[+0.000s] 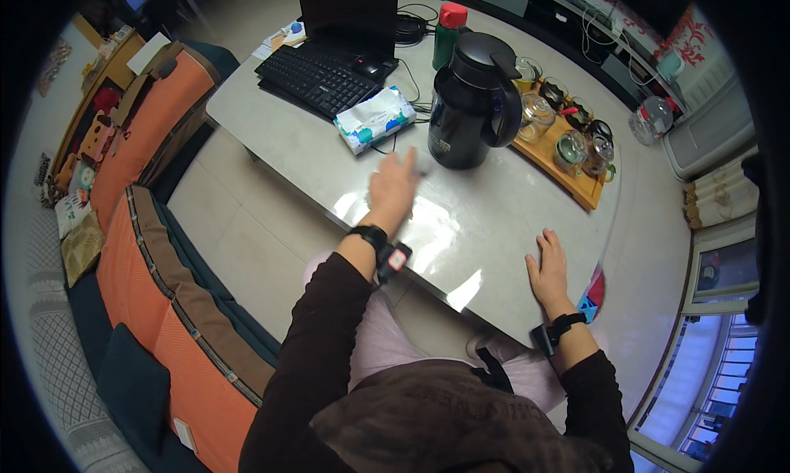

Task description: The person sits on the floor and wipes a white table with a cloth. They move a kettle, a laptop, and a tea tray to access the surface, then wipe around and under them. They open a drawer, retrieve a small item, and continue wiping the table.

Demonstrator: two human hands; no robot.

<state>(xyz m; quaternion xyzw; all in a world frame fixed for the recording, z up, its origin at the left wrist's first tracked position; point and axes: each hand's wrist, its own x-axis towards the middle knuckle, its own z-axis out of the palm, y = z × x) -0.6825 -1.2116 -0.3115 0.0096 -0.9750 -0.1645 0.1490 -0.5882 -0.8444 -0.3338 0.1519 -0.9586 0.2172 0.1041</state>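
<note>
My left hand (394,186) is over the table (494,226), blurred, with one finger pointing towards the far side. A small greyish blur shows beside its fingers; whether the hand grips something there I cannot tell. Just beyond it lie a tissue box (376,120) with a blue and green print and a large black vacuum jug (463,118) with a handle. My right hand (548,269) rests on the tabletop near the right end, holding nothing, fingers spread a little. Both wrists carry black straps with small devices.
A laptop (349,16), a keyboard (318,78) and a green bottle with a red lid (447,35) stand farther back. Glass teaware (571,149) sits on a wooden tray (555,174). An orange sofa (142,275) is at left, a plastic water jug (651,121) at right.
</note>
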